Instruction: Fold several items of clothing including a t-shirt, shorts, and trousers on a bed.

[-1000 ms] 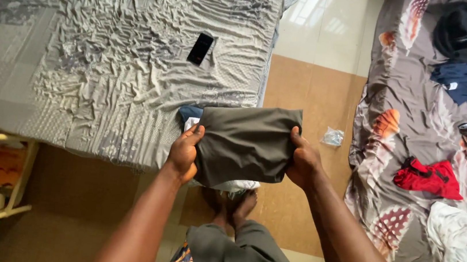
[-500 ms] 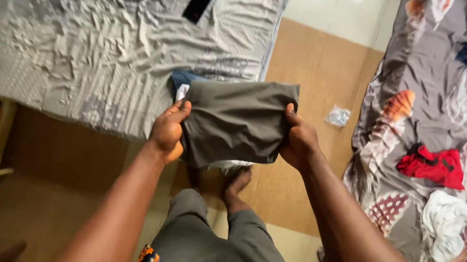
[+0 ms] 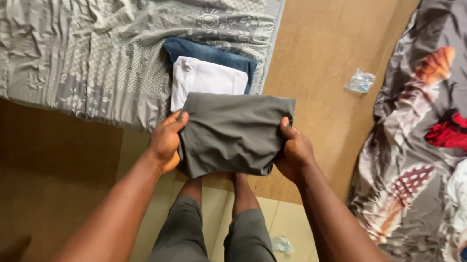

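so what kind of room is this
Most likely a bedroom: a bed with a wrinkled grey sheet, folded clothes stacked at its edge, and a second patterned bedspread strewn with garments.

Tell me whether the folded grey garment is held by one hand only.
No: left hand and right hand both grip the grey garment.

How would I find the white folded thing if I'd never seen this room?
Look at the bed with the wrinkled grey sheet and go to its near right corner. There a white folded cloth lies on a blue folded one, just beyond the grey cloth held in both hands. It is the only white piece in that stack.
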